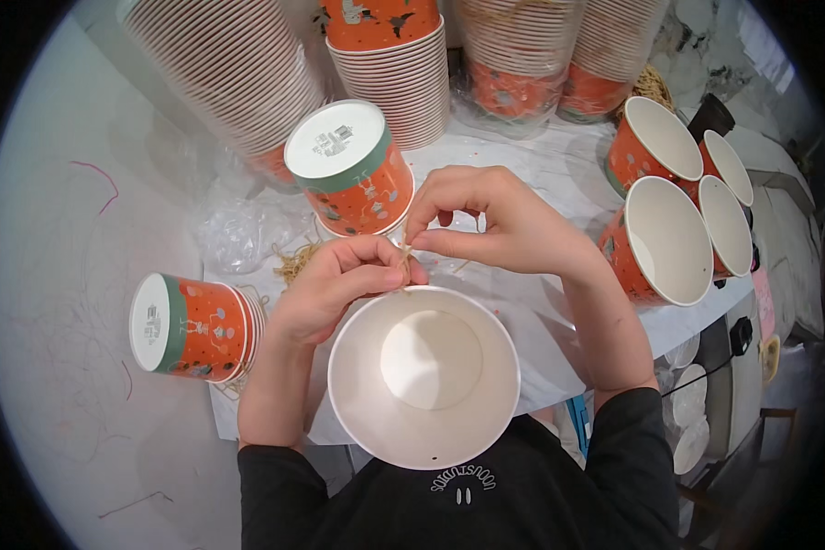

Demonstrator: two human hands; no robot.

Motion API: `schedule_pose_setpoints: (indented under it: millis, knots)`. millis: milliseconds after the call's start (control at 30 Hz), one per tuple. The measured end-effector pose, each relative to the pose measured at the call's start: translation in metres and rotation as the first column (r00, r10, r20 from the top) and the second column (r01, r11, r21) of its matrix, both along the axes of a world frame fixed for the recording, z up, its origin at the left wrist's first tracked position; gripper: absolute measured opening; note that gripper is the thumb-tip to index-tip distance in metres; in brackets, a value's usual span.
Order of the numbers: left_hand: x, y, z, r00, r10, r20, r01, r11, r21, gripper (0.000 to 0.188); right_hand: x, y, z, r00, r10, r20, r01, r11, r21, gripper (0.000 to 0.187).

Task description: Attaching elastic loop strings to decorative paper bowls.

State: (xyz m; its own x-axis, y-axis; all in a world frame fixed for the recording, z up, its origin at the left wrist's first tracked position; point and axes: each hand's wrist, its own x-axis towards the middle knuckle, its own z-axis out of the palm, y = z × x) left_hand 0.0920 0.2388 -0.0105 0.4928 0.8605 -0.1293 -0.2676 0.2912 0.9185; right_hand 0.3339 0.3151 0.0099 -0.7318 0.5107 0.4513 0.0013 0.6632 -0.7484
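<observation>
A white-lined paper bucket (385, 426) stands mouth up in front of my chest, with a small dark hole near its rim on my side. At its far rim, my left hand (335, 280) pinches a piece of tan twine (405, 252) between thumb and fingers. My right hand (500, 220) is closed on the upper part of the same twine, thumb against forefinger, just above the left fingertips. The twine meets the rim there; how it is fastened is hidden by the fingers. Beyond my left hand lies a small heap of loose twine (295, 263).
An upside-down stack of orange buckets (357, 197) stands beyond my hands. Another stack (211, 328) lies on its side at left. Taller stacks (390, 87) line the back. Several open buckets (669, 243) sit at right. Crumpled clear plastic (243, 229) lies on the white-covered table (545, 344).
</observation>
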Motion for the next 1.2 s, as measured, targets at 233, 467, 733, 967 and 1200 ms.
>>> schedule_pose_setpoints:
  millis: [233, 467, 733, 967, 1200]
  knots:
    - [-0.004, 0.005, -0.001, 0.999, -0.037, -0.005, 0.037, 0.999, -0.031, 0.012, -0.004, -0.002, -0.005, 1.0, 0.014, 0.028, -0.015, 0.999, 0.052, 0.015]
    - [-0.008, 0.006, 0.001, 1.0, -0.016, -0.027, 0.015, 0.998, -0.058, 0.012, -0.005, -0.004, 0.002, 0.997, 0.031, 0.064, -0.028, 0.999, -0.037, 0.013]
    - [-0.002, 0.007, -0.004, 0.98, 0.066, -0.189, -0.038, 0.988, 0.148, 0.021, -0.009, -0.012, 0.002, 0.996, -0.079, 0.052, 0.076, 0.995, 0.061, 0.009]
    - [0.017, 0.007, -0.003, 0.881, 0.378, -0.286, -0.161, 0.807, 0.569, 0.062, -0.005, -0.028, 0.004, 0.957, -0.257, 0.132, 0.196, 0.913, 0.358, 0.007]
    - [0.015, 0.004, -0.01, 0.92, 0.317, -0.229, -0.079, 0.725, 0.684, 0.06, -0.002, -0.04, 0.02, 0.934, -0.289, 0.208, 0.204, 0.912, 0.355, 0.007]
